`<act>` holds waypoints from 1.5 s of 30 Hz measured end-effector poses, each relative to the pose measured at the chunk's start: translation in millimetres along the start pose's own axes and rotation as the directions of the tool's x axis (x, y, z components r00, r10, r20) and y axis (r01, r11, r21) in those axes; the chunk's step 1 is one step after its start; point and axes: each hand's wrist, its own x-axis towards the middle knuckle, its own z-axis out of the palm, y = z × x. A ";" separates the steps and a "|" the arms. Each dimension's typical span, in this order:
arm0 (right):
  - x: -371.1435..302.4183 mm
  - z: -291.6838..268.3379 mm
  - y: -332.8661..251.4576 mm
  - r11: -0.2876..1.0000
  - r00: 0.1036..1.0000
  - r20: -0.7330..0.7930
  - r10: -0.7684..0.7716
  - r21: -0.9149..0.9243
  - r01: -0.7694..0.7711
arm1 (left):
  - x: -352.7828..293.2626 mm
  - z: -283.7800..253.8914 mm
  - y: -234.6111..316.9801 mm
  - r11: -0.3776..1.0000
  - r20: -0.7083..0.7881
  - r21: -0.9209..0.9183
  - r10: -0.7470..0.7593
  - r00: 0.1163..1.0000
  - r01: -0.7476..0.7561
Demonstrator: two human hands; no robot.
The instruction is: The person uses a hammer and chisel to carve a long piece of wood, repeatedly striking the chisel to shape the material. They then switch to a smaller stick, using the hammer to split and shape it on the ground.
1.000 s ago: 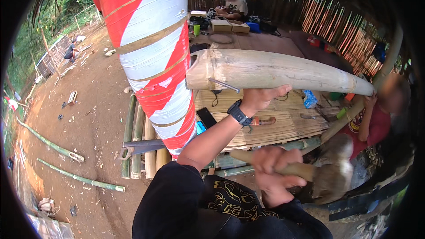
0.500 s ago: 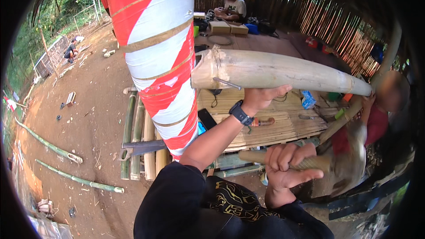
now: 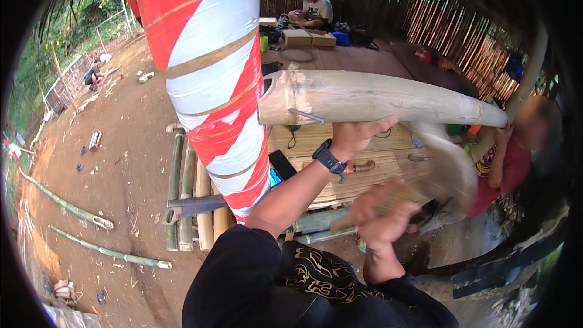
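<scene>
A thick, pale bamboo pole lies level across the middle, its open left end against a post wrapped in red and white. My left hand grips the pole from below, its thumb along the underside; the other fingers are hidden behind. A metal nail sticks out near the pole's left end. In my right hand, closed round the handle, is a wooden mallet, smeared by motion, its head just below the pole. At the right, a person's hand holds the pole's far end.
Below the pole stands a slatted bamboo platform with an orange-handled tool on it. A saw blade lies over cut bamboo poles at the left. Another person sits at the back near boxes.
The mallet's head has swung up and leftward toward the pole's underside, my right hand tilting with it. My left hand stays on the bamboo pole.
</scene>
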 end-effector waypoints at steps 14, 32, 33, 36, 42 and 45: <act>-3.7 7.8 42.8 0.915 0.989 0.112 0.099 -0.400 -0.047 | 7.1 -4.0 10.8 0.991 -0.083 -0.108 -0.094 0.992 0.085; 5.7 36.7 27.9 0.942 0.985 0.162 0.051 -0.335 0.006 | -0.2 -16.4 0.2 0.981 0.013 -0.140 -0.133 0.991 0.133; 5.2 29.3 10.7 0.998 0.987 0.157 0.029 0.049 -0.038 | -0.4 -14.0 0.0 0.997 0.035 -0.023 -0.074 0.997 0.075; 20.8 -56.0 -7.6 0.929 0.774 0.577 -0.261 0.367 0.040 | 13.4 15.9 20.2 0.952 -0.038 -0.279 -0.140 0.989 0.124; -1.1 9.5 -3.2 0.986 0.958 0.282 -0.045 0.168 -0.003 | 7.8 -5.2 6.7 0.945 -0.053 0.242 0.241 0.969 -0.221; 12.5 17.6 -2.8 0.981 0.943 0.322 -0.081 -0.144 0.134 | 13.0 24.2 -0.4 0.969 -0.127 0.144 0.217 0.968 -0.199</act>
